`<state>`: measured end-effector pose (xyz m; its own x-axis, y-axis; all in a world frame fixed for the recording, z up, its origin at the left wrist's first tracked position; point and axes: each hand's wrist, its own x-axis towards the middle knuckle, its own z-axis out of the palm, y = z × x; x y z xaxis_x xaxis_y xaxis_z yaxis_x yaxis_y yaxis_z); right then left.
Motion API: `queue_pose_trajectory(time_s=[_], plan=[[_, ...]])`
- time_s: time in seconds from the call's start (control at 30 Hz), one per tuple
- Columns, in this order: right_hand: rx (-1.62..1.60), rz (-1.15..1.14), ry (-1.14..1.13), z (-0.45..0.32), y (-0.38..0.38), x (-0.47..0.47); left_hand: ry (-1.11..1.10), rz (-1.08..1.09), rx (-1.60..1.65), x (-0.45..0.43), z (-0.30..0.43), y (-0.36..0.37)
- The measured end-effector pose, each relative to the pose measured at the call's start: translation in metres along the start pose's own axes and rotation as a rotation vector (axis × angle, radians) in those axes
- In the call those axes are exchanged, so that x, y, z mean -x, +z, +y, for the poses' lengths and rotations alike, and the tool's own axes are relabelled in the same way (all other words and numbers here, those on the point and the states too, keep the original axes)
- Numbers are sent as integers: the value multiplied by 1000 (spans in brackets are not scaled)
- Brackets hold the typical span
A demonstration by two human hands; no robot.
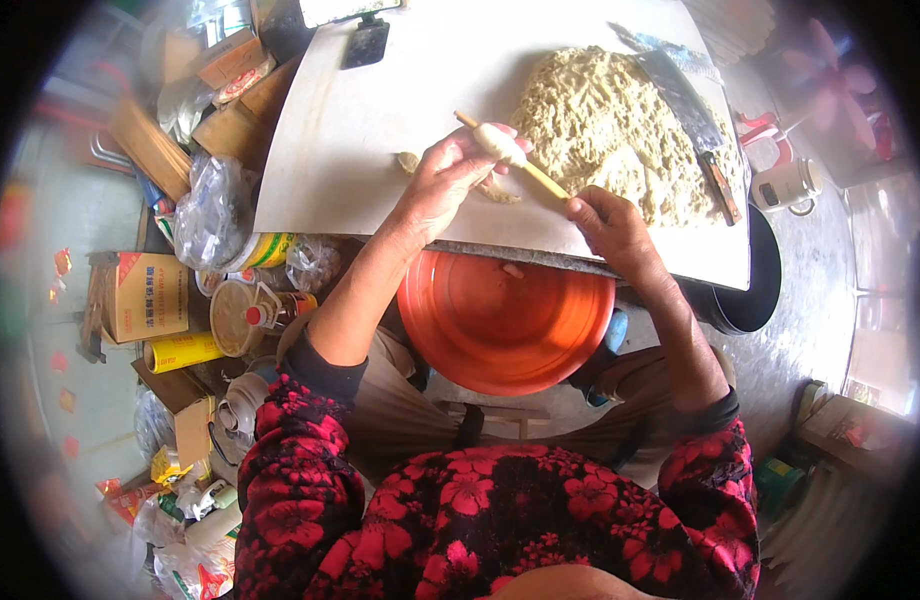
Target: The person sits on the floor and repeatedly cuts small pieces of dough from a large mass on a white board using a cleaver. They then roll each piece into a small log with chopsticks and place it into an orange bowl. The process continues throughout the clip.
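Note:
A wooden stick (544, 180) slants across the near part of the white board, with pale dough (499, 144) wrapped around its upper part. My left hand (454, 166) cups this dough from below, the fingers partly hidden behind it. The lower end of the stick is gripped by my right hand (611, 225). Just right of the dough-covered part lies a large mass of rough, stringy dough (595, 120). Small strips of dough rest on the board beside my left hand, one strip (497, 193) under the stick and a piece (408, 162) to its left.
A cleaver (681, 101) with a wooden handle lies against the dough mass. An orange basin (505, 330) stands below the board's front edge (520, 259). A phone stand (367, 41) is at the far left, a white mug (788, 185) at right. Boxes and plastic bags crowd the left.

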<state>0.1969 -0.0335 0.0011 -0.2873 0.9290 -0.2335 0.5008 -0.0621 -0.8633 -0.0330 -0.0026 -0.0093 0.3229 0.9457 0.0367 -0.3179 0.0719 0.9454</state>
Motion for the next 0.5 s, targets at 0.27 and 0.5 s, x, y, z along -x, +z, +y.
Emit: queue_pose_trajectory(time_s=[0.27, 0.5], plan=[[-37, -173, 42, -5, -3, 4, -46, 19, -95, 6, -1, -6], [51, 80, -15, 3, 6, 0, -20, -47, 32, 0, -2, 1]])
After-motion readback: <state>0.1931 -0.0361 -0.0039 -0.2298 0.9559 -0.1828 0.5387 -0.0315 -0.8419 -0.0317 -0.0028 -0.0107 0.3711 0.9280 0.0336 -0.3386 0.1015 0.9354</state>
